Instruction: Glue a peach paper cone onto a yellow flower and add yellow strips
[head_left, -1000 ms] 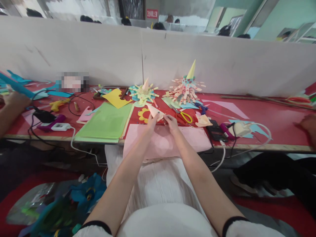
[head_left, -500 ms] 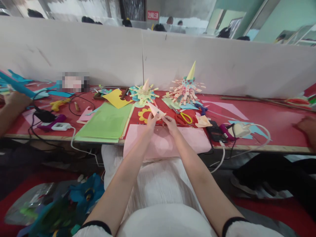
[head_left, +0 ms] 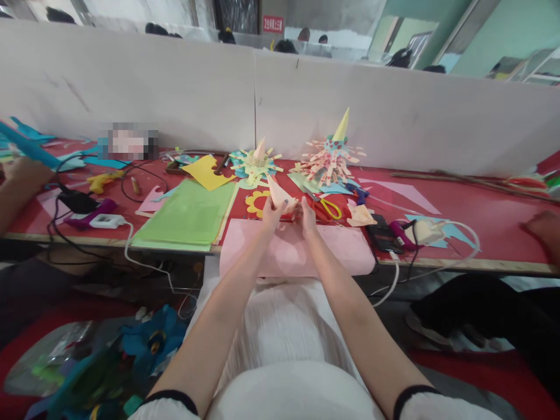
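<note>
The left hand's (head_left: 272, 217) grip is closed on the pale paper cone (head_left: 280, 193), just beyond the pink pad (head_left: 284, 256); the right hand (head_left: 308, 217) has turned edge-on beside the wide end, its grip unclear, so handling seems centred there. Green sheets (head_left: 184, 216), then scissors (head_left: 322, 202), lie on the red table (head_left: 494, 221) before a white partition (head_left: 175, 87).
</note>
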Motion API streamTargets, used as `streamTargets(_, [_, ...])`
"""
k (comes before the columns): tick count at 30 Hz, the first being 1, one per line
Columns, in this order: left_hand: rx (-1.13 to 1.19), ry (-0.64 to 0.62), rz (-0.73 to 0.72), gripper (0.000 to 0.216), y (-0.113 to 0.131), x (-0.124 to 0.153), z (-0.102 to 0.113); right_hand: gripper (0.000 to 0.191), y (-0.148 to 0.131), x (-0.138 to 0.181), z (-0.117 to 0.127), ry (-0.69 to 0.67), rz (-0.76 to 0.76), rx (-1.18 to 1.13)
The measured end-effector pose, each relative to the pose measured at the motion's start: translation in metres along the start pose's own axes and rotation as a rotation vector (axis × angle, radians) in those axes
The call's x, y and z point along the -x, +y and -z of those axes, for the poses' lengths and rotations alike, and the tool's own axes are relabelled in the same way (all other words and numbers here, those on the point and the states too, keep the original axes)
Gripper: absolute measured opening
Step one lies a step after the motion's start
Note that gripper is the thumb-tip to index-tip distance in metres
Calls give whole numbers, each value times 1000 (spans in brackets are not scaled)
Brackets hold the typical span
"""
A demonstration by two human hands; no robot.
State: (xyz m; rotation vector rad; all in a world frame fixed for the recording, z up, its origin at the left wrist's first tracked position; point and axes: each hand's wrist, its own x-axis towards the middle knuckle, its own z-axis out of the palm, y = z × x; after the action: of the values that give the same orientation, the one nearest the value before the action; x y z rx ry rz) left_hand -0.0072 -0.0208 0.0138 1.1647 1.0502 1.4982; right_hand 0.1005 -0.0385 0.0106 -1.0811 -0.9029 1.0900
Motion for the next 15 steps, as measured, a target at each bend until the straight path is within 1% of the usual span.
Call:
streamTargets(4, [-37, -66, -48, 34, 0, 4, -1, 42, 5, -1, 1, 84, 20, 13])
streamTargets(9, [-45, -128, -91, 41, 3, 10, -3, 38, 13, -7, 5, 149, 33, -16])
streamTargets(12, [-17, -138, -125, 29, 5, 12, -3, 39, 15, -11, 8, 178, 45, -54])
streamTargets(13, [-7, -129, -132, 25, 5, 11, -2, 39, 16, -12, 8, 185, 48, -64])
streamTargets(15, [7, -86, -127, 24, 2, 9, 0, 41, 16, -13, 9, 189, 51, -77])
